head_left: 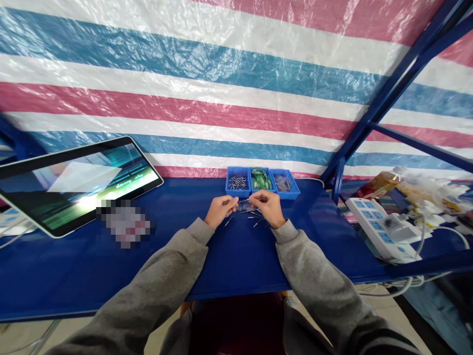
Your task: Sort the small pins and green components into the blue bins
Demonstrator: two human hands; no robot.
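Between my two hands, just in front of the blue bins, a small clear plastic bag is stretched. My left hand pinches its left side, with thumb and fingers pressed together. My right hand pinches the other side near the top. Several thin metal pieces lie on the blue table under and beside the hands. Behind them, the left bin holds many small metal pieces, the middle bin green packets, and the right bin clear bags.
A tilted screen stands at the left of the table, beside a pixelated patch. At the right are a white power strip with cables, a bottle, plastic bags and a blue metal frame.
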